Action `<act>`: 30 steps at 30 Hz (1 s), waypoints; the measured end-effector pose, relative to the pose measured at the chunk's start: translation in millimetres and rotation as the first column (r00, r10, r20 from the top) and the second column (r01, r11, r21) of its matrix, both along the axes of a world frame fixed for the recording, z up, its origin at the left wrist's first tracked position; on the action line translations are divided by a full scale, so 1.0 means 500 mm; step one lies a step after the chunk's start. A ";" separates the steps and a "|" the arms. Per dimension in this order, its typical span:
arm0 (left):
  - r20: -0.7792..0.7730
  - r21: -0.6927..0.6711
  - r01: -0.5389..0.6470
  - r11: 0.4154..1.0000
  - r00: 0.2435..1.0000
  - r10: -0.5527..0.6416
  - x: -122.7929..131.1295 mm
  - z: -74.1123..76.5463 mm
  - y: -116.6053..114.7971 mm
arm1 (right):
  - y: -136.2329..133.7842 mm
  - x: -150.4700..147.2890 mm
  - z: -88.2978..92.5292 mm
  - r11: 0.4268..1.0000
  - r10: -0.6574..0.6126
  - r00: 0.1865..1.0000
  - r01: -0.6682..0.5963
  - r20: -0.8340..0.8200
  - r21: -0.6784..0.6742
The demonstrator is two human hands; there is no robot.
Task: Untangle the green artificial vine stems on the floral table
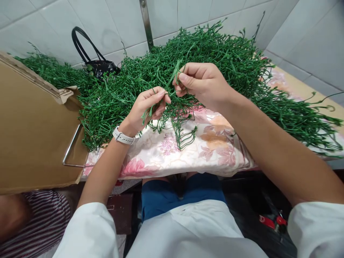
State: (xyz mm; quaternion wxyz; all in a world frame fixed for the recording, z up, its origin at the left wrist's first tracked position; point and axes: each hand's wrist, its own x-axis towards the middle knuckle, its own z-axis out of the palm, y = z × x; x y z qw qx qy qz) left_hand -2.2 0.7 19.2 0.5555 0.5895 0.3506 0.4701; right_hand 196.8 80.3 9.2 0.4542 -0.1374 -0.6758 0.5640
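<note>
The fingertips of the right hand [200, 86] pinch a thin green stem [176, 73] between thumb and forefinger, while the other fingers curl loosely behind it. The left hand [149, 107] is closed around a few more strands [146, 116], its fingers bent over them and its fingertips near the right hand's. Some strands trail down from the hands onto a floral-print cloth [215, 150] in pink and tan. Behind the hands and to both sides spreads a large, tangled heap of green stems [215, 61] with small hooked tips, lying on the cloth and reaching the tiled wall [215, 14]. A white watch [123, 136] circles the left wrist, and white sleeves [88, 229] cover the upper arms. To the left, a cardboard sheet [32, 125] with a metal wire handle [70, 145] lies over the heap's edge. A black handbag [99, 66] sits against the wall. Another person's striped sleeve [40, 222] shows at lower left, and a red object [272, 222] lies at lower right.
</note>
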 end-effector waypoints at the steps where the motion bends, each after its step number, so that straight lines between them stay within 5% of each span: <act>1: 0.006 -0.003 -0.029 1.000 1.000 0.029 0.001 0.001 0.001 | 0.002 -0.002 -0.002 1.000 -0.029 1.000 0.029 0.001 0.008; 7: 0.114 -0.005 -0.102 0.995 0.988 0.102 0.001 0.000 0.009 | 0.016 -0.016 -0.002 0.993 -0.098 0.985 0.087 -0.139 -0.081; 13: 0.179 0.001 -0.108 0.994 0.978 0.106 -0.002 -0.002 0.013 | 0.011 -0.006 0.018 0.946 -0.316 0.917 0.287 -0.241 -0.151; 21: 0.066 0.039 -0.257 0.966 0.965 0.254 0.002 -0.015 0.016 | -0.036 -0.014 0.006 0.898 -0.326 0.946 0.312 -0.008 0.311; 30: -0.022 0.108 -0.220 0.970 0.975 0.223 0.003 -0.026 0.014 | -0.044 -0.025 -0.015 0.913 -0.281 0.953 0.231 0.110 0.335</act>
